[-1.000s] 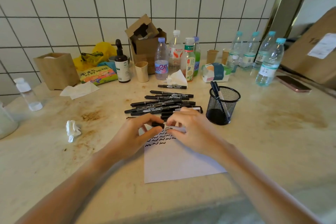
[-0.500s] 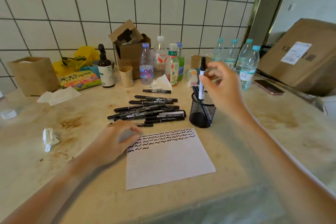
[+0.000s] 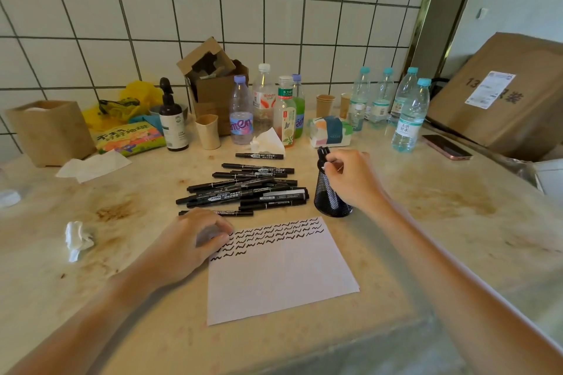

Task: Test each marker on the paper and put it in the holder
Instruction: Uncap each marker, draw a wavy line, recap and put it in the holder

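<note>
A person's two bare hands work at a stained stone counter (image 3: 457, 222), seen from above. The right hand (image 3: 350, 179) is at the rim of a black mesh holder (image 3: 330, 201), at about one o'clock from the sheet of paper (image 3: 280, 271). Its fingers (image 3: 333, 163) are curled around a black marker (image 3: 322, 154) that stands nearly upright, lower end already inside the holder; only its top shows above the fingers. The left hand (image 3: 189, 240) rests at the paper's ten o'clock corner, fingers loosely bent and pressing the sheet flat — holding nothing that can be seen.

A pile of markers (image 3: 246, 189) lies at twelve o'clock from the paper, just left of the holder. Rows of black squiggles fill the paper's far edge.

The step in hand looks like dropping a tested marker into the holder. To do it well, let go only once the marker is well down in the mesh, and lift the hand straight up so the light holder is not tipped.

Room to move: the holder sits just beside the pile and near the paper's far right corner. To its three o'clock the counter is bare. Water bottles (image 3: 409, 119) and a phone (image 3: 446, 147) stand farther off at one to two o'clock, well apart.
</note>
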